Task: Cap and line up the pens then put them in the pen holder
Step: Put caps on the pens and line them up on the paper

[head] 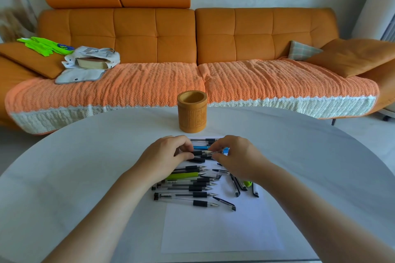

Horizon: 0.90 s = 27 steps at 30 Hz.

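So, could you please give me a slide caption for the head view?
Left hand and right hand hold a pen amid loose pens on paper; holder stands beyond on the table.

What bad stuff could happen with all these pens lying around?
1. Many pens lie uncapped with bare tips on the paper. A brushing wrist could smear ink on it or on skin.
2. Loose caps lie scattered to the right. A nudge might roll one off the table.
3. The left hand and right hand pinch one pen close together. A slip could poke a finger with the tip.
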Available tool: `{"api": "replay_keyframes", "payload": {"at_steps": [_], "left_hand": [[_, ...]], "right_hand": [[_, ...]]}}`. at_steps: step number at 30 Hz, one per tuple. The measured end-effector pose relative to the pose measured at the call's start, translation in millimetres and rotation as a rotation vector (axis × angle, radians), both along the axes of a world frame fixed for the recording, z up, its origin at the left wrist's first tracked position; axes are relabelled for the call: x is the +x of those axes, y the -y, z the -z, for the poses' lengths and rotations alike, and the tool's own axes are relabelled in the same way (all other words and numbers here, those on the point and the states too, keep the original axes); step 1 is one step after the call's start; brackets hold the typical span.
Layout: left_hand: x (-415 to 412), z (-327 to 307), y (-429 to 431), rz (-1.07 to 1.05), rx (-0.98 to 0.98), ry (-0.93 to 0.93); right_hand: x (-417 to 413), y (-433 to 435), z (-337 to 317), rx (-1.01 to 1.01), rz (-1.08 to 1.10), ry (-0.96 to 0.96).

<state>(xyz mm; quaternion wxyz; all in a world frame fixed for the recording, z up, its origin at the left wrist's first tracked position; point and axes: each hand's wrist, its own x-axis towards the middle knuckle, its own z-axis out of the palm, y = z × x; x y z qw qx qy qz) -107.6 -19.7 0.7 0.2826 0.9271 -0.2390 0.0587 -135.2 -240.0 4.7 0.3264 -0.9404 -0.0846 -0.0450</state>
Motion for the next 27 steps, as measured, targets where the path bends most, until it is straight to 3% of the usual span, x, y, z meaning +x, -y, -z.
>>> {"api": "replay_keyframes", "payload": {"at_steps": [7,16,27], "left_hand": [[2.5,-0.2,-3.9,-0.035,-0.009,0.013],[-0.5,-0.3,0.7,0.011,-0.023,-0.019],[-5.0,-5.4,1.8,0.033,-0.067,-0.143]], "right_hand": [[2.3,4.0,-2.3,0.021,0.094,-0.013],[-3.3,-2.9,-2.1,0.019,0.006,0.004],[-5.8,-6.8,-2.8,0.171,-0.028,-0.023]]}}
